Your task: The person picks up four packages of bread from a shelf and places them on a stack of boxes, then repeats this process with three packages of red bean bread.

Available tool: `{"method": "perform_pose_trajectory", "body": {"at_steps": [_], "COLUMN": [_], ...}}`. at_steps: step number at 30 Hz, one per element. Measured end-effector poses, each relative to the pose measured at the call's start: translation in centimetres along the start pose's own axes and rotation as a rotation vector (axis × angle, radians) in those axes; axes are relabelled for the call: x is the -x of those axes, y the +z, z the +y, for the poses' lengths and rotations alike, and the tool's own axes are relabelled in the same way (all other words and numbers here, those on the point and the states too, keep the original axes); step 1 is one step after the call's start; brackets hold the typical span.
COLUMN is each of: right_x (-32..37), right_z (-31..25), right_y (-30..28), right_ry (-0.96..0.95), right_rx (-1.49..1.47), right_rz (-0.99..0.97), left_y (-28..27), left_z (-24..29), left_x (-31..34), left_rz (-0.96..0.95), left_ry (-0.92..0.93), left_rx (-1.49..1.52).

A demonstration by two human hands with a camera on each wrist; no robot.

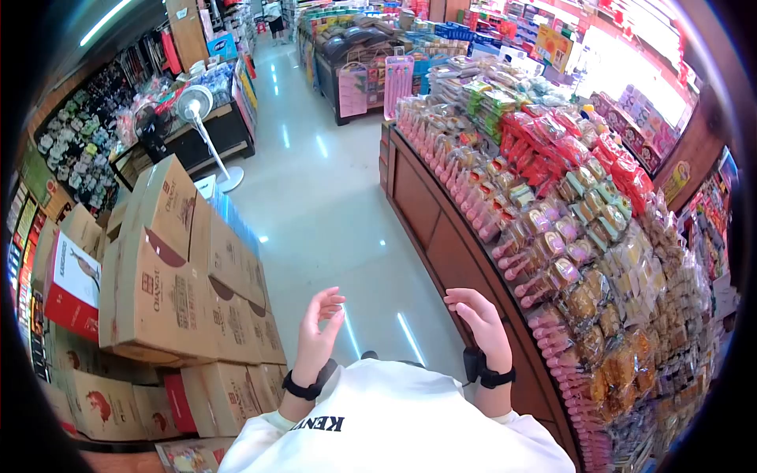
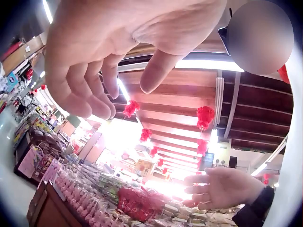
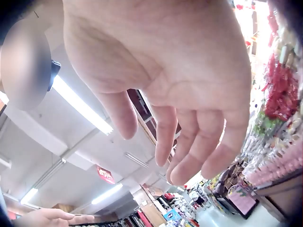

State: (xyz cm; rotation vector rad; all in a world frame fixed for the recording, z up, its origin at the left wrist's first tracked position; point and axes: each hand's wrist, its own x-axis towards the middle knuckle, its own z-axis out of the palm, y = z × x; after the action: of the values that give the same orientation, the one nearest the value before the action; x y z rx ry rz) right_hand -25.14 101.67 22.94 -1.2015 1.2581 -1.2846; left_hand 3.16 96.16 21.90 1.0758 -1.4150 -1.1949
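Observation:
My left hand [image 1: 318, 327] is raised in front of the white shirt, its fingers loosely bent and nothing in them. Level with it, my right hand [image 1: 482, 325] is held up too, palm turned inward and also holding nothing. A wide gap of floor shows between the two. Each wrist wears a black strap. Nearest the left hand are stacked brown cartons [image 1: 169, 296]. The right hand is close to the side of a brown wooden display counter [image 1: 426, 206], heaped with wrapped snack packs [image 1: 564, 268]. In the left wrist view the fingers [image 2: 102, 87] hang relaxed against the ceiling.
A pale tiled aisle [image 1: 331, 205] runs ahead between cartons and counter. A white standing fan [image 1: 206, 130] stands at the left past the boxes. Farther up the aisle is another display stand [image 1: 351, 75]. A red-and-white box [image 1: 75, 284] sits among the cartons.

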Motion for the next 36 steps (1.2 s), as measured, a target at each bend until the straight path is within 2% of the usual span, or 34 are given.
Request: {"method": "perform_pose_trajectory", "body": {"at_steps": [6, 12, 17, 29, 33, 36], "right_x": [-3.9, -6.2, -9.5, -19.3, -20.8, -20.7], "right_z": [1.2, 2.1, 3.3, 1.9, 2.3, 2.5], "right_y": [0.4, -1.4, -5.5, -17.5, -20.3, -21.6], "right_ry": [0.032, 0.112, 0.103, -0.031, -0.019, 0.086], "right_rx": [0.033, 0.033, -0.008, 0.049, 0.024, 0.014], "right_rz": [0.027, 0.093, 0.170, 0.185, 0.163, 0.213], "left_y": [-0.5, 2.1, 6.2, 19.2, 22.2, 24.3], "left_z": [-1.5, -3.3, -3.4, -1.0, -0.9, -2.2], "left_x": [-5.3, -10.4, -15.3, -26.3, -27.9, -28.6], "left_rz": [-0.083, -0.256, -0.369, -0.352, -0.383, -0.452], "left_ry": [-0.010, -0.050, -0.039, 0.116, 0.093, 0.038], "left_rx": [-0.064, -0.121, -0.164, -0.219, -0.264, -0.243]}}
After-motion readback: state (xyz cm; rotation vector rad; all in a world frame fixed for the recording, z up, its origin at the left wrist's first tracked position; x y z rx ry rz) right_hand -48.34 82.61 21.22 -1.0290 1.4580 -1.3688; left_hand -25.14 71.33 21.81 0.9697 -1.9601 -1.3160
